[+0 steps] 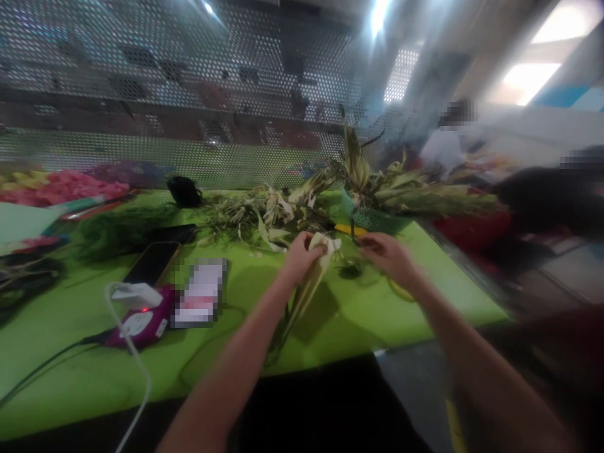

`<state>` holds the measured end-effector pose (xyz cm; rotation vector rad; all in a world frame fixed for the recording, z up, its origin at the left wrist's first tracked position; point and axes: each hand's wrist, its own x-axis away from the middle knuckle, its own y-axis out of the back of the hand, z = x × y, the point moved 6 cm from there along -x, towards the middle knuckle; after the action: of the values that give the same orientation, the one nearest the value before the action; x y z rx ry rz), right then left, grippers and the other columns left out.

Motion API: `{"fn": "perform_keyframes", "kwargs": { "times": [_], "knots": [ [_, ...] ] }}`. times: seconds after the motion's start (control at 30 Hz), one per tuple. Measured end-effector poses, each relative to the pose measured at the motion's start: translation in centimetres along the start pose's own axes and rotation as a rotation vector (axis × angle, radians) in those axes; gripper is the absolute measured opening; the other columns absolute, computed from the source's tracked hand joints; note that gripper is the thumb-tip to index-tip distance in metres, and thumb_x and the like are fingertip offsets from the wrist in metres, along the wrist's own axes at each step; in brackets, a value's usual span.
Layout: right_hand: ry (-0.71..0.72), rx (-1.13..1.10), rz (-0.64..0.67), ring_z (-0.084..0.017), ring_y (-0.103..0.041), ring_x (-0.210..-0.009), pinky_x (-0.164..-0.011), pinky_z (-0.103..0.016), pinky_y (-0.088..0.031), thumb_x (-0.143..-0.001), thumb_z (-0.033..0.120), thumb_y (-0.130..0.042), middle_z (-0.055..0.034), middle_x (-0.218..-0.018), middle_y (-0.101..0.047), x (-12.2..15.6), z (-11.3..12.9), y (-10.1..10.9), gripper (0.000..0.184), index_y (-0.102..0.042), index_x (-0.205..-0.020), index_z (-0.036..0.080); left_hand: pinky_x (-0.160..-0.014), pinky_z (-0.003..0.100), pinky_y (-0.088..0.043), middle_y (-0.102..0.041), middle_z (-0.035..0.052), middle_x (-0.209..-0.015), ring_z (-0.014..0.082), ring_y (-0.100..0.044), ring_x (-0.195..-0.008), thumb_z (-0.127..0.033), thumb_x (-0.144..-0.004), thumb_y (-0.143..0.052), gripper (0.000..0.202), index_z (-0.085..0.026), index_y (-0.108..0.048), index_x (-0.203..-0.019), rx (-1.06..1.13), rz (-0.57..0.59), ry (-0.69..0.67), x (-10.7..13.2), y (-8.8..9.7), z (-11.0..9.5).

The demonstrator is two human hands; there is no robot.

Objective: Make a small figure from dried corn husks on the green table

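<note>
My left hand (pixel 304 255) is closed around the upper end of a pale corn husk (pixel 309 286), whose long leaves hang down toward the table's front edge. To its right, my right hand (pixel 389 255) is raised over the table, a short gap away from the husk. Its fingers are drawn together in a pinch; what they hold, if anything, is too blurred to name. A dark green scrap (pixel 349 270) lies between the hands. Just behind the right fingers is a yellow strip-like object (pixel 349 230). Part of a yellow ring-shaped thing (pixel 401 290) shows below the right wrist.
Husk scraps (pixel 264 211) are heaped behind my hands. A green basket (pixel 363 214) holds unhusked corn (pixel 425 198). On the left are a phone (pixel 202 292), a dark phone (pixel 153 264), a purple power adapter (pixel 141 321) with cables, and green netting (pixel 117 233). People sit at the right.
</note>
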<state>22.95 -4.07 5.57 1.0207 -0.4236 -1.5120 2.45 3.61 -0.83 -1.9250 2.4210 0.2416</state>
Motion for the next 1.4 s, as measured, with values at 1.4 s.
{"fn": "perform_keyframes", "kwargs": {
  "times": [1.4],
  "knots": [
    [0.301,0.114,0.029,-0.017,-0.053,-0.072,-0.065,-0.028,-0.034,-0.096,0.03,-0.045,-0.0052,-0.078,-0.062,-4.1,1.9,-6.5,0.029,-0.064,-0.077,0.019,-0.08,0.029,-0.045,-0.068,0.0057,-0.093,0.0206,-0.059,-0.087,-0.029,-0.08,-0.053,0.027,-0.015,-0.07,-0.097,-0.242,0.319,-0.014,0.4,-1.1,0.1]
  ]
}}
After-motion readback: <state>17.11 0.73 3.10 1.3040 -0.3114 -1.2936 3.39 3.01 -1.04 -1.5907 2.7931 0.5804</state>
